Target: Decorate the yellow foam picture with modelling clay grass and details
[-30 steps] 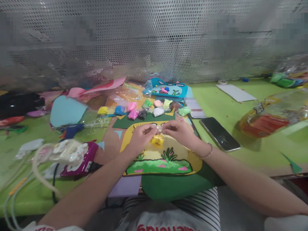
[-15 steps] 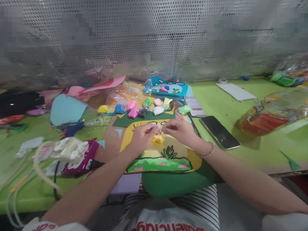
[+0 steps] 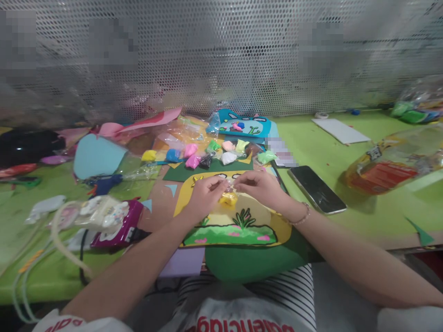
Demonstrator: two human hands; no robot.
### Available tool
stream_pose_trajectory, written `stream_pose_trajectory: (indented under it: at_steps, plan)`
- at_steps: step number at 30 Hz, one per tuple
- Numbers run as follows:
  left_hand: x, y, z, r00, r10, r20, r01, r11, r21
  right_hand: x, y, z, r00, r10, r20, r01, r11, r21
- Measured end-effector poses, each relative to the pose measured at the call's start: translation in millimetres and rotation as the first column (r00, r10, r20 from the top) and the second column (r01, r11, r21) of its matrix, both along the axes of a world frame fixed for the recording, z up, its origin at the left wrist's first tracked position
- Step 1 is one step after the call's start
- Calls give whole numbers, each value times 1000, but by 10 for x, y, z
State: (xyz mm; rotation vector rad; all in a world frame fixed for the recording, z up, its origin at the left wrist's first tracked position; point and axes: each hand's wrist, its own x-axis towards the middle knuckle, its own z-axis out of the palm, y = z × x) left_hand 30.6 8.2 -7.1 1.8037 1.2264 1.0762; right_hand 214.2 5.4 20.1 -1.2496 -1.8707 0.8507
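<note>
A small clear packet of yellow clay (image 3: 227,199) hangs between my two hands, above a yellow picture board (image 3: 284,233) with a green plant and a green strip with pink spots. My left hand (image 3: 208,196) pinches the packet's top from the left, fingers closed. From the right, my right hand (image 3: 258,188) pinches the same plastic, a beaded bracelet on its wrist. Behind the board, several wrapped clay lumps, among them a white one (image 3: 229,158) and a blue one (image 3: 172,155), lie in loose rows.
A phone (image 3: 316,189) and a drink bottle (image 3: 384,170) lie on the right. A purple packet (image 3: 117,230) and cables are at the left. Behind stand a blue picture (image 3: 254,127) and a perforated metal panel (image 3: 221,55). Light blue paper (image 3: 98,157) lies back left.
</note>
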Motion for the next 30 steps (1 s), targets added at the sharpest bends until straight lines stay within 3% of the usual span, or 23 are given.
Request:
stream_pose_trajectory:
  at_steps: [11, 30]
  plan:
    - [18, -38, 54, 999, -29, 19, 28, 998, 54, 34, 16, -76, 990, 61, -127, -61, 998, 8]
    - [4, -36, 12, 999, -15, 36, 13, 999, 48, 47, 4, -82, 987, 99, -124, -96, 995, 29]
